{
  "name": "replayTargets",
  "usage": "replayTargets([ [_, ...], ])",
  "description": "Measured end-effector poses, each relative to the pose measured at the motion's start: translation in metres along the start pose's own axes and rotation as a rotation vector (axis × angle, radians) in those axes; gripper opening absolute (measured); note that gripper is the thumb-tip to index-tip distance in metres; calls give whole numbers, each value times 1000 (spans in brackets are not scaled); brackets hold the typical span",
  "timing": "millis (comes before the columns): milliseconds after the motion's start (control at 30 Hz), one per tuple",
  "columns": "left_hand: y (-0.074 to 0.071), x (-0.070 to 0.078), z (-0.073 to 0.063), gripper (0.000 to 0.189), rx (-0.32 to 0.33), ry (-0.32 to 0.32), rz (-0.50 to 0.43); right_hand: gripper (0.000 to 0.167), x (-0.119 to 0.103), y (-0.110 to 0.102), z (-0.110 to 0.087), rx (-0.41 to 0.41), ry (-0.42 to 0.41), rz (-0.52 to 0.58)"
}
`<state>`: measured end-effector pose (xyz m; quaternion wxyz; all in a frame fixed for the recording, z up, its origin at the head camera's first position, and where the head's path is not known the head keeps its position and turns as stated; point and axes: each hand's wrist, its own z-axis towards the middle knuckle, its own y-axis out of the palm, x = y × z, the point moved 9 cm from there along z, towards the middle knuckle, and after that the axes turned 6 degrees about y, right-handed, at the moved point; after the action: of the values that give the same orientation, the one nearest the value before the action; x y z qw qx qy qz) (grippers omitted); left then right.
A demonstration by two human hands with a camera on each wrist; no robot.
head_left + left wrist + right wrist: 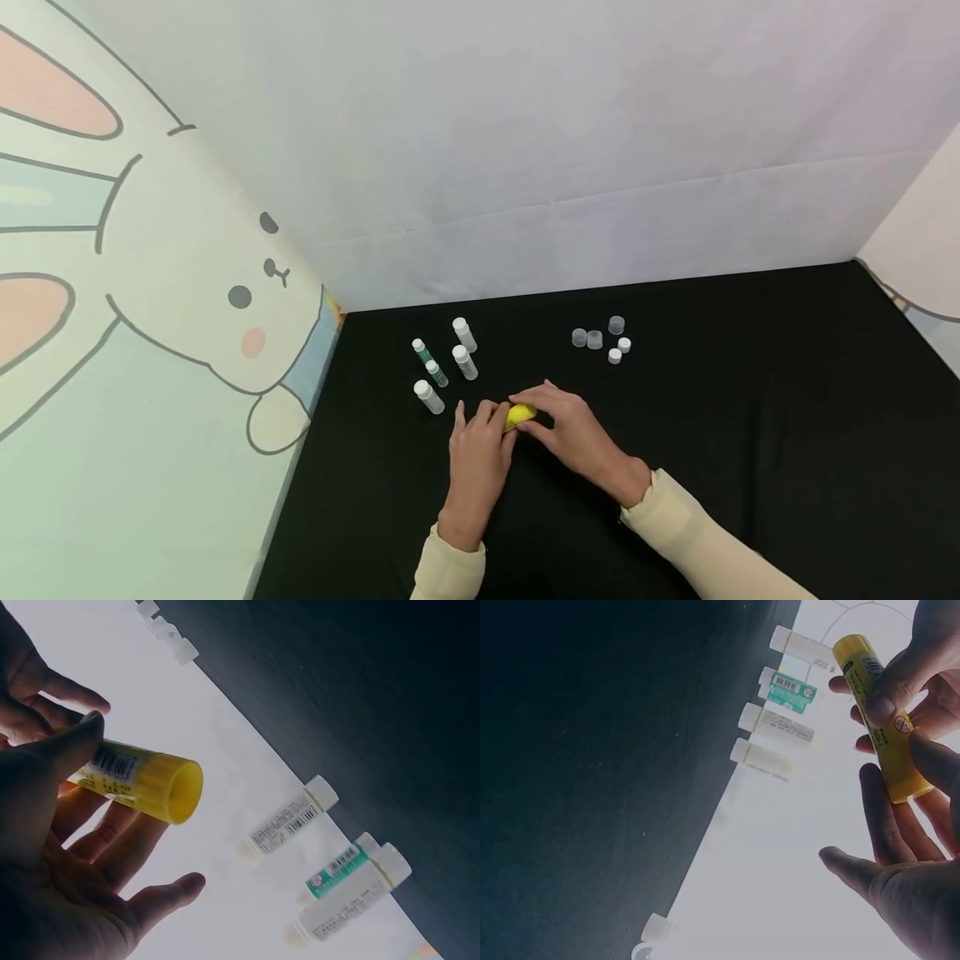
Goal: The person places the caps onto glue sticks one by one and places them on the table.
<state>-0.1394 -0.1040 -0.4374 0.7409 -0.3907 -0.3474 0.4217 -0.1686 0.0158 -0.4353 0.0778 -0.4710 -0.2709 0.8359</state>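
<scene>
A yellow glue stick is held between both hands above the black table. My left hand grips one part of it, thumb on one side and fingers on the other. At the opposite end, my right hand pinches it between thumb and fingers. A printed label and barcode show on the glue stick in the left wrist view, where its near end looks hollow. The right wrist view has the glue stick tilted, with the right hand's fingertips at its lower end.
Several white-capped tubes stand left of the hands, some of them with green labels. Small clear cups and white caps lie farther back on the right. A pale wall rises behind the black table.
</scene>
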Motion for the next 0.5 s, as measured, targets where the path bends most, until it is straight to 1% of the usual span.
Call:
replayTargets([
  [200, -2, -13, -8, 32, 8, -42, 12, 45, -2, -3, 2, 12, -10, -31],
  [367, -4, -26, -17, 34, 9, -86, 29, 44, 2, -9, 1, 27, 17, -56],
  [500, -7, -35, -24, 34, 3, -118, 46, 43, 5, -14, -1, 35, 23, -57],
])
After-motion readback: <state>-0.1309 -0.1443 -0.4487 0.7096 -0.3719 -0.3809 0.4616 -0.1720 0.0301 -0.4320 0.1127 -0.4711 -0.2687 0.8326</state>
